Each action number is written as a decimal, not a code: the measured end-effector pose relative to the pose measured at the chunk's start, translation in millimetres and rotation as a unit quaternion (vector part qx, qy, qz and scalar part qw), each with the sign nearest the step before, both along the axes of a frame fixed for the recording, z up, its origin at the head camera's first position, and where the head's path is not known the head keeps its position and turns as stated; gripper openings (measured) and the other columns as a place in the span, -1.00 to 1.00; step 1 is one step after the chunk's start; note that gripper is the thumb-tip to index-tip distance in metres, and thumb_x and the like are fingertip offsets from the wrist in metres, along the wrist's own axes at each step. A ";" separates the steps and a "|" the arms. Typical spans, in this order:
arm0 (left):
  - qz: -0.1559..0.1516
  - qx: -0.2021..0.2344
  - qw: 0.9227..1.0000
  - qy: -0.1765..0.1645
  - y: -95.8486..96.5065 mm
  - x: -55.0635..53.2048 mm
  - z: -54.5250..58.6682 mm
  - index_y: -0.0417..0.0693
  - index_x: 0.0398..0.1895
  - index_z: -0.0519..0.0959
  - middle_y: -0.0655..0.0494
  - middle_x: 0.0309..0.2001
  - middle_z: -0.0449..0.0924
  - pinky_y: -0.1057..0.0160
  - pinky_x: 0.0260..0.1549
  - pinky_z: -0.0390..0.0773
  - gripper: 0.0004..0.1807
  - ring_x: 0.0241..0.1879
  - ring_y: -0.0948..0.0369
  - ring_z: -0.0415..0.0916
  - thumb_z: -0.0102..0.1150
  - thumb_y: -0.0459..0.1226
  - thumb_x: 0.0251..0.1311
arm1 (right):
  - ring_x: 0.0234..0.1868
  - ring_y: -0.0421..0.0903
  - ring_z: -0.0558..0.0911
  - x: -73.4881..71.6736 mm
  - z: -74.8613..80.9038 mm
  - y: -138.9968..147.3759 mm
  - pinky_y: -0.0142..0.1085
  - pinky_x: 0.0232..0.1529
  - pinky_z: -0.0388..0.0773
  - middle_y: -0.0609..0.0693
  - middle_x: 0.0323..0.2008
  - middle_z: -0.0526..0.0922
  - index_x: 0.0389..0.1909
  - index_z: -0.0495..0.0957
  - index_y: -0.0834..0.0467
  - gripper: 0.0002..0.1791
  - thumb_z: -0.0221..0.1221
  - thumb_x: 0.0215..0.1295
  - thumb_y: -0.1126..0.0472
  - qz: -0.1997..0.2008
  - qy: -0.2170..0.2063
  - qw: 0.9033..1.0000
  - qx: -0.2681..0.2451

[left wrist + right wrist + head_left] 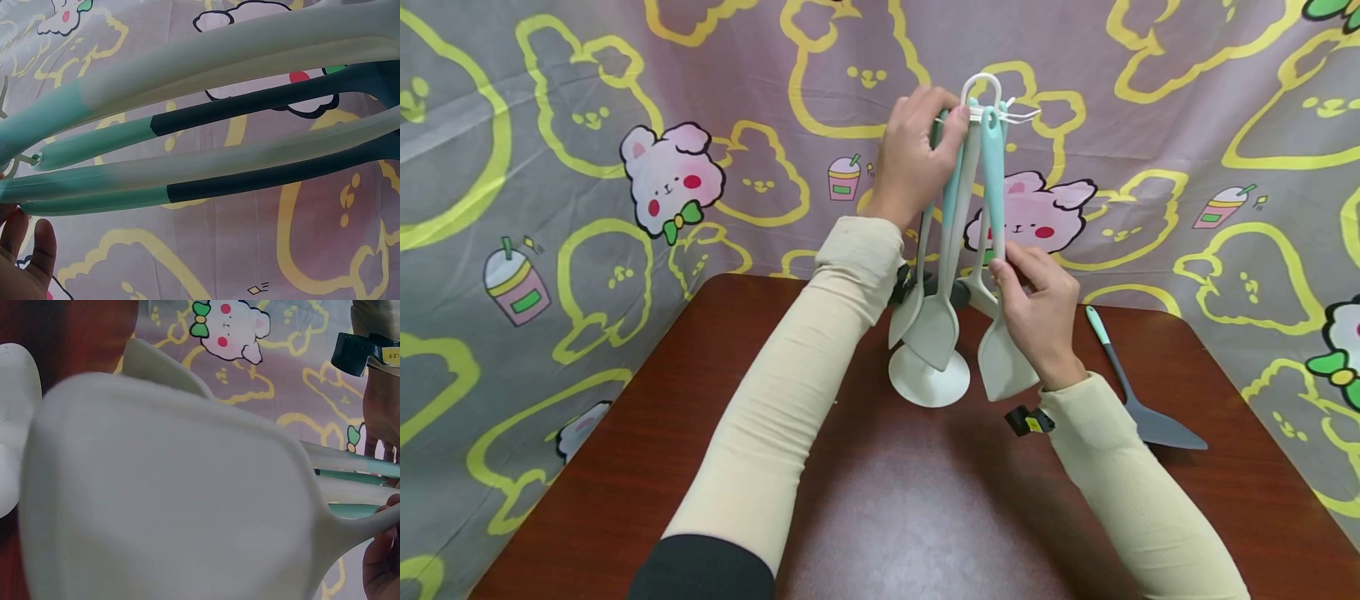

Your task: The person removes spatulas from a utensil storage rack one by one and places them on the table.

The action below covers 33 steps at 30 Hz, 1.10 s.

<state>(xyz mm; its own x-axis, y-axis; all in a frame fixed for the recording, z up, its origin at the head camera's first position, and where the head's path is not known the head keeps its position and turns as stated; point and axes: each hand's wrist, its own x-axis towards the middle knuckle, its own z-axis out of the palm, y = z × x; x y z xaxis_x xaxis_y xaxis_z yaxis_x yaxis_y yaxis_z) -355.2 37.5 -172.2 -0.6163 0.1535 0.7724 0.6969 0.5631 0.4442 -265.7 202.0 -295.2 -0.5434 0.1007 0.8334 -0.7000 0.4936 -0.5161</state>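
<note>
- Pinching mint-handled white spatula (995,193) by its shaft with right hand (1041,308) — with blade below those fingers.
- Probably light, smooth, fairly stiff; best held there.
- Gripping utensil rack (970,171) top with left hand (917,150), fingers curled.
- Beware gray turner (1157,423) right of right fingers — seemingly roomier nearer, over tabletop (880,508).

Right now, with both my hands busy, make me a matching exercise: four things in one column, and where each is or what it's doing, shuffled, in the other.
Column one
1. Left hand
2. Right hand
3. Dark grey spatula
4. Stand base

Column two
A. Lying on the right side of the table
B. Pinching the shaft of a pale spatula
C. White and round, below the hanging utensils
D. Up beside the foot of the stand's top loop

Right pairs: 1-D, 2-B, 3-A, 4-C.
</note>
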 end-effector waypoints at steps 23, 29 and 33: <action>-0.001 0.005 1.000 0.002 -0.7 -0.2 0.2 -0.01 -0.09 0.60 0.14 -0.12 0.54 0.42 -0.03 0.34 -0.72 -0.08 0.22 0.36 -0.08 -0.13 0.43 | -0.41 -0.39 0.55 -0.8 2.7 11.7 -0.63 -0.34 0.52 0.04 -0.34 0.65 -0.12 0.72 0.30 -0.81 0.25 0.28 0.36 -0.009 -0.001 0.999 -0.049; -0.002 0.004 1.000 -0.002 -1.0 -0.1 0.6 -0.01 -0.08 0.60 0.14 -0.12 0.52 0.41 -0.05 0.35 -0.73 -0.09 0.24 0.33 -0.08 -0.12 0.43 | -0.47 -0.40 0.52 -2.9 4.0 20.7 -0.63 -0.53 0.45 -0.30 -0.36 0.57 -0.11 0.72 0.26 -0.79 0.28 0.28 0.29 -0.027 -0.032 0.998 -0.055; -0.003 0.001 1.000 -0.006 -0.9 0.1 0.0 0.00 -0.08 0.60 0.15 -0.11 0.52 0.42 -0.04 0.35 -0.72 -0.08 0.24 0.34 -0.08 -0.12 0.43 | -0.46 -0.40 0.54 -5.2 4.1 29.2 -0.63 -0.50 0.45 -0.33 -0.39 0.58 -0.13 0.72 0.30 -0.79 0.28 0.28 0.29 -0.031 -0.043 0.996 -0.072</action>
<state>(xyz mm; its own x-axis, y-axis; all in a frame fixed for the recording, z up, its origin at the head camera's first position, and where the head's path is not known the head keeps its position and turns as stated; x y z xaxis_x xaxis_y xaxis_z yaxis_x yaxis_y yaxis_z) -355.1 36.6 -172.3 -0.6255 0.1548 0.7647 0.6941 0.5581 0.4547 -270.8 231.2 -291.2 -0.6016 0.2518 0.7581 -0.6199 0.4515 -0.6418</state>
